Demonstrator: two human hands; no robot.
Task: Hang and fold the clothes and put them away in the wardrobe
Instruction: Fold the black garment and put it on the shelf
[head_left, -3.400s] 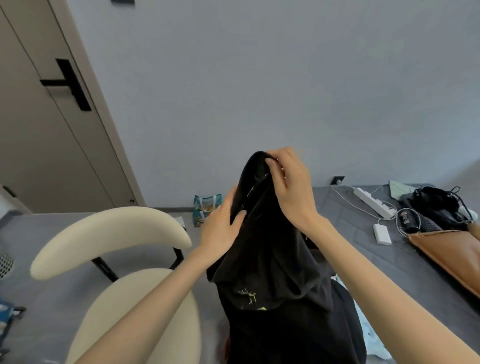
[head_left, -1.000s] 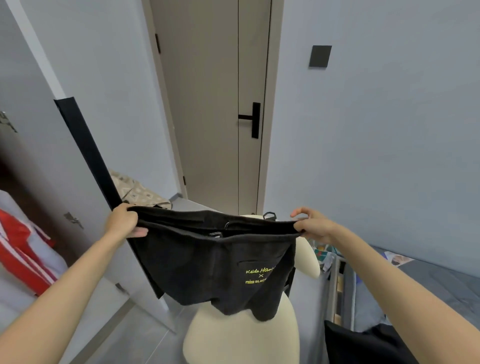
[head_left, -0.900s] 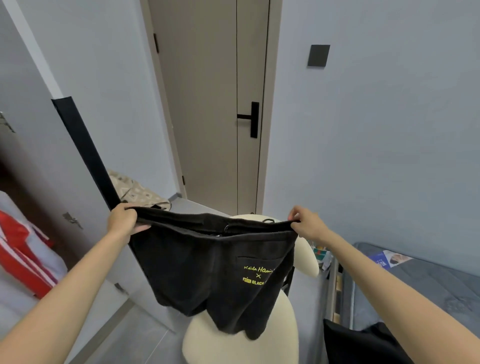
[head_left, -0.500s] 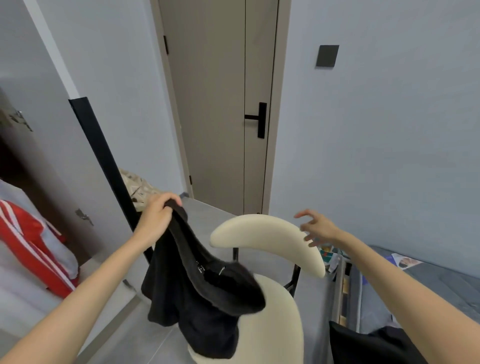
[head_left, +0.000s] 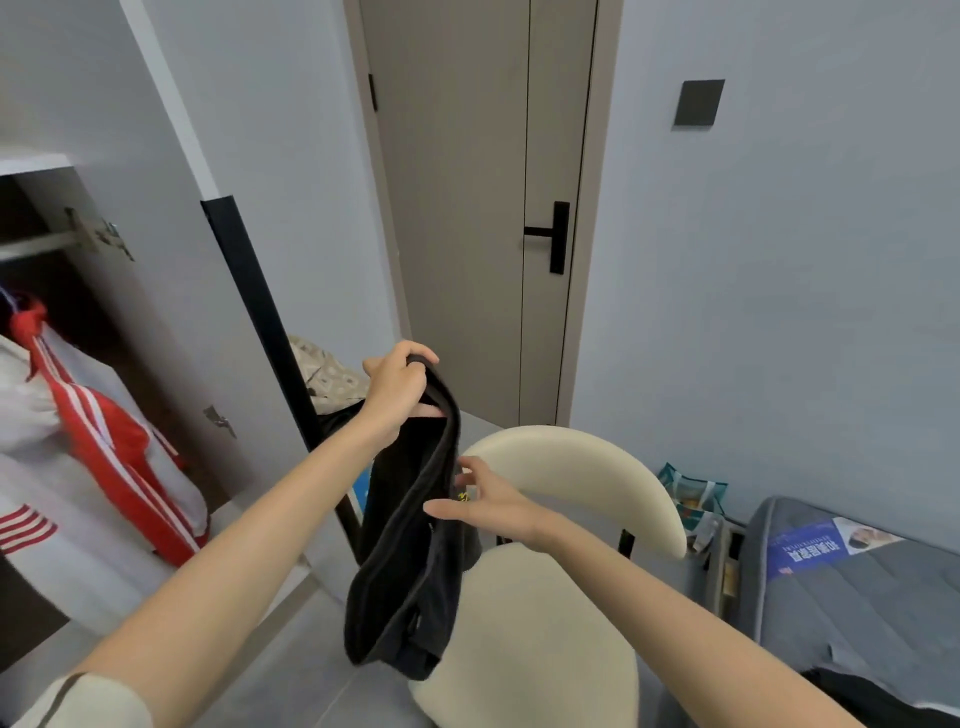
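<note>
The left hand (head_left: 397, 387) grips the top edge of the black shorts (head_left: 410, 530), which hang folded lengthwise over the cream chair (head_left: 571, 478). The right hand (head_left: 488, 501), fingers extended, touches the fabric at mid-height. The open wardrobe (head_left: 78, 291) at left holds a red-and-white garment (head_left: 98, 431). A closed door (head_left: 467, 208) stands behind.
</note>
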